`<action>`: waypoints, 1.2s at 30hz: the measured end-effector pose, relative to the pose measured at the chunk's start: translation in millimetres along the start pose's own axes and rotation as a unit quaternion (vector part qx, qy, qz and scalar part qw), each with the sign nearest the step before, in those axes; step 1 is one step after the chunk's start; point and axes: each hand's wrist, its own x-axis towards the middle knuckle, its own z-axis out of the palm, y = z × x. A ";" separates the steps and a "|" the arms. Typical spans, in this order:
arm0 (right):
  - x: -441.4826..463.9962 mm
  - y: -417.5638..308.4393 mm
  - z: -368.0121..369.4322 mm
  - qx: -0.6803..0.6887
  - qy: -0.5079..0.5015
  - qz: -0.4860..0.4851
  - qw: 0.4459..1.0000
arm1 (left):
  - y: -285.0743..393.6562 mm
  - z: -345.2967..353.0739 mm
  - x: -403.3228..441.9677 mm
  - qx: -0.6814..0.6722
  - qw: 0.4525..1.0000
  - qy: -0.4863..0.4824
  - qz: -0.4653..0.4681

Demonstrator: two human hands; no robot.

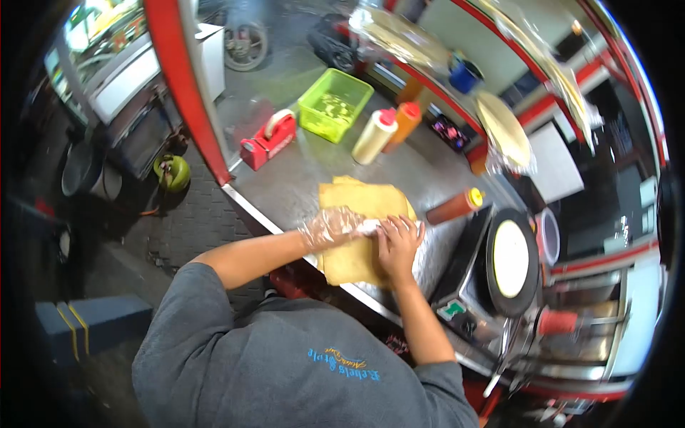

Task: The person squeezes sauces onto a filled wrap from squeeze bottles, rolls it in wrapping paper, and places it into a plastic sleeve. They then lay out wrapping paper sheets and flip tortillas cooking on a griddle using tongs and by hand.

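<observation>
Brown sheets, perhaps paper or wraps [354, 265], lie stacked at the metal counter's near edge. My left hand [332, 228], in a clear plastic glove, rests over their left part with its fingers close together. Bare, my right hand [399, 246] is over the right part, its fingers bent towards the left hand. Something small and whitish [368, 227] shows between the two hands, too blurred to identify. A red-brown sauce bottle with a yellow cap [457, 205] leans to the right of the stack.
Behind the sheets are a green basket [307, 101], a cream bottle [374, 137], an orange bottle [404, 127] and a red tape dispenser [270, 143]. A round pan [492, 284] holding a pale disc sits right. A red post [187, 93] rises at the left corner.
</observation>
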 end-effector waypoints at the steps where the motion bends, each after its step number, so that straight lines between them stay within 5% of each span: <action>1: 10.3 -14.4 3.0 0.009 0.010 0.012 1.000 | 10.7 -14.5 1.2 0.032 0.999 -0.026 -0.010; 2: 29.3 -32.4 9.8 0.125 -0.017 0.047 0.991 | 18.0 -28.0 1.6 0.059 0.996 -0.057 -0.020; 3: 50.4 -54.6 20.0 0.238 -0.045 0.088 0.966 | 6.0 -22.0 -6.0 -0.177 0.968 -0.103 -0.145; 4: 69.8 -77.6 34.5 0.347 -0.072 0.134 0.926 | -4.8 10.2 -21.4 -0.253 0.956 -0.043 -0.139; 6: 114.3 -127.4 78.6 0.566 -0.165 0.185 0.786 | -18.2 61.4 -46.1 -0.347 0.926 0.012 -0.149; 10: 184.2 -225.3 158.7 0.639 -0.261 0.429 0.583 | -17.1 48.4 -60.0 -0.373 0.902 -0.044 -0.214; 13: 188.1 -257.5 214.7 0.650 -0.110 0.499 0.562 | -12.5 39.8 -81.1 -0.380 0.893 -0.060 -0.234; 16: 168.8 -284.3 229.2 0.667 -0.006 0.427 0.611 | -9.6 27.5 -93.6 -0.386 0.888 -0.064 -0.240; 17: 157.0 -280.2 244.9 0.609 -0.033 0.375 0.697 | -7.2 25.9 -95.3 -0.391 0.887 -0.064 -0.237; 18: 144.0 -284.3 253.1 0.423 0.040 0.298 0.855 | -6.3 24.9 -93.8 -0.393 0.888 -0.063 -0.230; 20: 128.2 -260.5 255.9 0.333 -0.002 0.203 0.921 | -7.1 25.8 -85.5 -0.396 0.892 -0.061 -0.210; 24: 126.2 -212.4 178.9 0.359 -0.252 0.066 0.896 | -17.9 39.2 -64.4 -0.419 0.893 -0.047 -0.158; 28: 105.8 -151.2 63.8 0.404 -0.126 0.187 0.886 | -23.2 57.1 -53.9 -0.451 0.875 -0.031 -0.172; 30: 82.8 -93.3 32.7 0.321 -0.067 0.278 0.903 | -13.7 46.6 -43.7 -0.453 0.870 -0.022 -0.193; 32: 51.5 -44.7 19.2 0.206 -0.117 0.368 0.899 | 21.4 -38.4 6.1 -0.096 0.992 -0.058 -0.063; 33: 37.7 -33.9 16.0 0.179 -0.165 0.382 0.892 | 22.6 -38.9 9.6 -0.137 0.989 -0.032 -0.054; 36: 3.5 -28.0 -0.9 0.151 -0.255 0.443 0.846 | 29.0 -21.5 -1.4 0.022 0.980 -0.129 -0.152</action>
